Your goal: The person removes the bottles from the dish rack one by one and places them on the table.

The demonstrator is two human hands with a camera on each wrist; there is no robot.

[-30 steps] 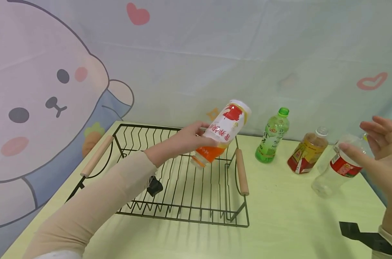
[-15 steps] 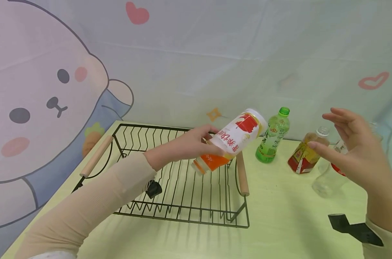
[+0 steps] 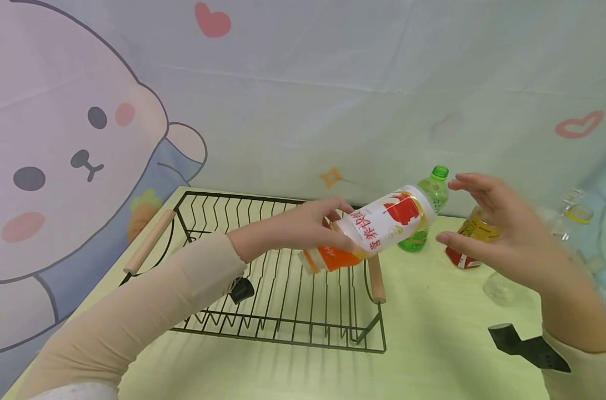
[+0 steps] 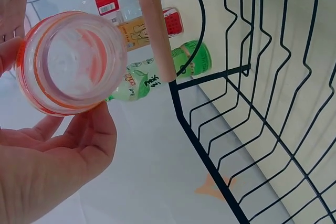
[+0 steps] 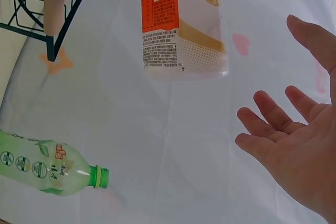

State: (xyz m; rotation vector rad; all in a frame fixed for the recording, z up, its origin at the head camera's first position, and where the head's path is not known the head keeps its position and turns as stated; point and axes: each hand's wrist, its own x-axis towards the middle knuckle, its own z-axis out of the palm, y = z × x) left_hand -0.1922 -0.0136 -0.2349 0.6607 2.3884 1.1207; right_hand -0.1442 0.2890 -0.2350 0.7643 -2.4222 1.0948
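My left hand (image 3: 320, 225) grips a plastic drink bottle (image 3: 382, 222) with a white, red and orange label, above the right side of a black wire dish rack (image 3: 283, 338). The bottle is tilted, base toward the upper right and neck toward the lower left. Its uncapped mouth (image 4: 114, 59) faces the left wrist camera. My right hand (image 3: 507, 239) is apart from the bottle's base, fingers spread and thumb out, holding nothing. In the right wrist view the labelled bottle (image 5: 184, 24) hangs beyond that hand's fingertips.
A green bottle (image 3: 436, 191) stands behind the held bottle. Farther right stand an amber-labelled bottle (image 3: 484, 230) and clear bottles (image 3: 500, 289), partly hidden by my right hand. The rack has a wooden handle (image 3: 376, 280) on its right. A printed cloth (image 3: 293, 100) hangs behind.
The held bottle has swung down to the right and lies flatter, its base lower. My right hand has moved left toward it, covering more of the bottles behind.
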